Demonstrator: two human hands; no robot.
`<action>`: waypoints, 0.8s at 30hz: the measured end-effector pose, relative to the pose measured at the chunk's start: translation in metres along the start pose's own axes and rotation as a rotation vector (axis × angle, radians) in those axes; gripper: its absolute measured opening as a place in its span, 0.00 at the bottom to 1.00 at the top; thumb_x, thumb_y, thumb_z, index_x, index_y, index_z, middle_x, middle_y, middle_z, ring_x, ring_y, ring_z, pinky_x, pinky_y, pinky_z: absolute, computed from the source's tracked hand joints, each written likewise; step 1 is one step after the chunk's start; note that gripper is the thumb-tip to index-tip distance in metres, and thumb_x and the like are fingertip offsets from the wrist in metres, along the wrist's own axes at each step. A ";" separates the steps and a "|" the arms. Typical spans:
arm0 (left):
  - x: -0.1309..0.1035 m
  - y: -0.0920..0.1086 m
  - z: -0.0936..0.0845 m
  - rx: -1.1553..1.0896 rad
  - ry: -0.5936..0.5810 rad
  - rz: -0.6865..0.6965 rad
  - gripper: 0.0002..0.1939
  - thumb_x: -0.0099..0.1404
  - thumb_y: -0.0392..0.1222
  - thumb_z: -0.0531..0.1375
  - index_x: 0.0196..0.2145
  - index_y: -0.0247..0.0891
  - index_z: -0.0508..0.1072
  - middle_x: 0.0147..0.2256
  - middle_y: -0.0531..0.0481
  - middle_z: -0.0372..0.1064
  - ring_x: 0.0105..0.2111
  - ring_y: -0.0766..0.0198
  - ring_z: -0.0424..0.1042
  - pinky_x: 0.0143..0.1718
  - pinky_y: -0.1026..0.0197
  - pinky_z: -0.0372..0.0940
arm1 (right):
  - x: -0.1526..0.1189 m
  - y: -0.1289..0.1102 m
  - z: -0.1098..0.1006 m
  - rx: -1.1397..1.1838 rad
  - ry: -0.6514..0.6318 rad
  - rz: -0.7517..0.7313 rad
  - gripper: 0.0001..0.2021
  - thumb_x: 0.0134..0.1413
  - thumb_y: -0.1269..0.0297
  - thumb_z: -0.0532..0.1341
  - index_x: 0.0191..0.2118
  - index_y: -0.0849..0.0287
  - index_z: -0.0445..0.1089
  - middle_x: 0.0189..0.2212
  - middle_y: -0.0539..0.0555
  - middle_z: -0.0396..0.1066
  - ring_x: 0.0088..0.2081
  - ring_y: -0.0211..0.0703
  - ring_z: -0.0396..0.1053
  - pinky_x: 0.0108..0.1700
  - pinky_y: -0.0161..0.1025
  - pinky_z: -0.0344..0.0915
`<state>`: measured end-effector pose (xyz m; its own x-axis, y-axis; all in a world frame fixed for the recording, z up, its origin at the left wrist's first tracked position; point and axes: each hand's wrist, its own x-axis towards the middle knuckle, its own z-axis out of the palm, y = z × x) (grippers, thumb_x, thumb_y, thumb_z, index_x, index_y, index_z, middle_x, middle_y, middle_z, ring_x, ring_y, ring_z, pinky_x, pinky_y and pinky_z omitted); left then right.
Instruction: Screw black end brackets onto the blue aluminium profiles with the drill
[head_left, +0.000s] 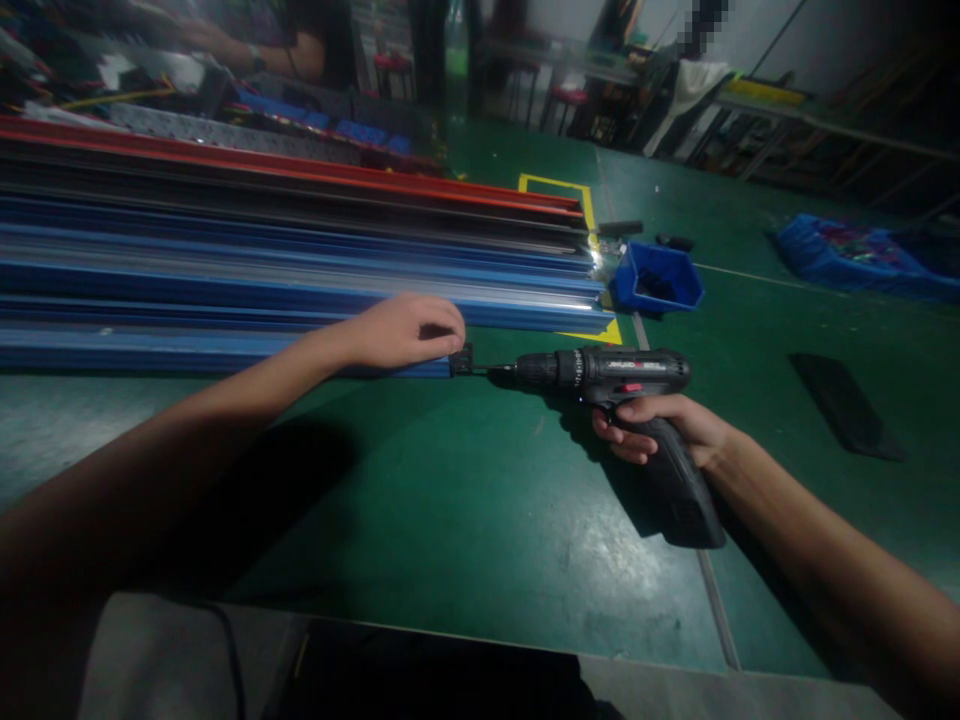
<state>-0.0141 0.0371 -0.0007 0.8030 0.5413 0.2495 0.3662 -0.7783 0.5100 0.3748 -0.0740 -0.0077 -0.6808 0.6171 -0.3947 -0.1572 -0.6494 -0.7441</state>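
Observation:
My right hand [652, 425] is wrapped round the handle of a black cordless drill [615, 372], which points left with its bit level. The bit's tip reaches a small black end piece [462, 360] at the right end of the nearest blue profile [420, 368]. My left hand [411, 330] lies over that profile's end, thumb and fingers closed at the black piece; whether they pinch the piece or the profile is hard to tell. Behind it, more long blue profiles [300, 270] lie side by side, with black ones and a red one [337, 166] farther back.
A blue bin [660, 280] with dark parts stands right of the profile ends, near yellow tape [555, 185]. A flat black object [847, 405] lies at right, larger blue bins [862, 250] behind it. Across the green table [465, 520], a person's arm [277, 55] is at upper left.

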 end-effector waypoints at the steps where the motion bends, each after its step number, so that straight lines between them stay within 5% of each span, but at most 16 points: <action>1: 0.000 0.000 0.000 0.003 0.002 0.002 0.16 0.73 0.49 0.57 0.37 0.38 0.80 0.41 0.47 0.80 0.42 0.60 0.77 0.48 0.60 0.66 | 0.000 0.000 0.000 0.000 -0.007 -0.001 0.08 0.59 0.68 0.68 0.40 0.71 0.79 0.31 0.55 0.72 0.21 0.26 0.59 0.27 0.28 0.71; 24: 0.000 -0.001 0.000 0.005 0.003 0.015 0.16 0.74 0.48 0.57 0.37 0.38 0.80 0.41 0.47 0.79 0.42 0.60 0.77 0.48 0.61 0.66 | 0.001 0.000 0.000 0.025 -0.034 0.006 0.10 0.60 0.70 0.66 0.43 0.73 0.80 0.32 0.56 0.73 0.21 0.26 0.60 0.28 0.28 0.71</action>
<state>-0.0141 0.0374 -0.0013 0.8070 0.5306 0.2593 0.3568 -0.7880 0.5018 0.3744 -0.0734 -0.0076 -0.7057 0.5979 -0.3800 -0.1709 -0.6642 -0.7278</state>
